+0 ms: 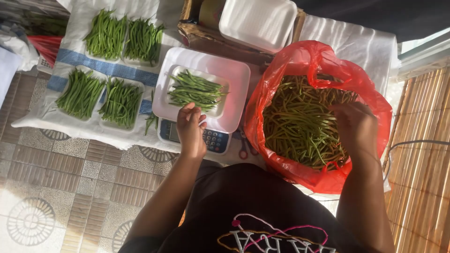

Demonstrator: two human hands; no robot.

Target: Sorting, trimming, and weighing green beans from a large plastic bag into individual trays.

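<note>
On the white cloth at far left, four portions of green beans already sit in foam trays, well apart from both hands. Just right of them, a fifth foam tray of beans rests on the white pan of a digital kitchen scale, and the left hand reaches to its near edge, fingers curled at the rim beside the beans; whether it pinches a bean or only touches the tray, I cannot tell. The forearm runs straight up from the body, wrist level. A push here could slide the tray off the pan or tip beans onto the cloth, and the hand's weight on the tray would likely falsify the reading. Red-handled scissors lie between scale and bag. At right, the right hand dips palm-down into the red plastic bag of loose beans, fingers bent among them, seemingly gathering some. The soft bag could slump and spill if its rim is dragged outward. Spare foam trays sit behind in a basket.
</note>
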